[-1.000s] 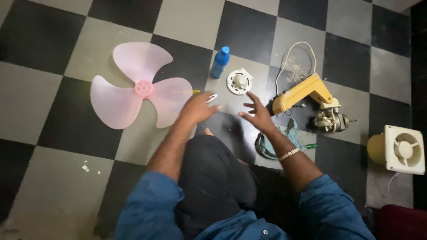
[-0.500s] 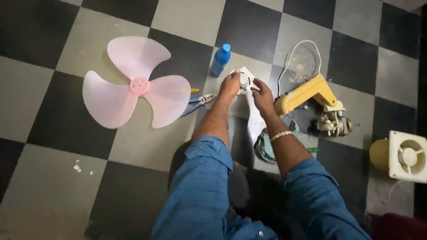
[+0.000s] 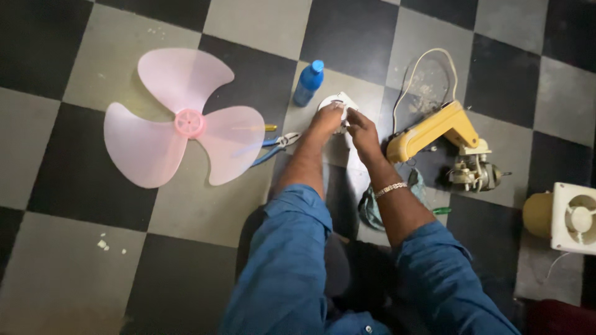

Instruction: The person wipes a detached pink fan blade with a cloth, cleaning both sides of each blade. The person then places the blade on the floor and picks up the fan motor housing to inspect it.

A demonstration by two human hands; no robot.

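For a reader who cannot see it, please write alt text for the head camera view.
Seen from above, a person's left hand and right hand hold a small round white part on a black-and-grey checkered floor. A pink three-blade fan blade and blue pliers lie to the left, a blue bottle above, and a yellow fan body with motor to the right.
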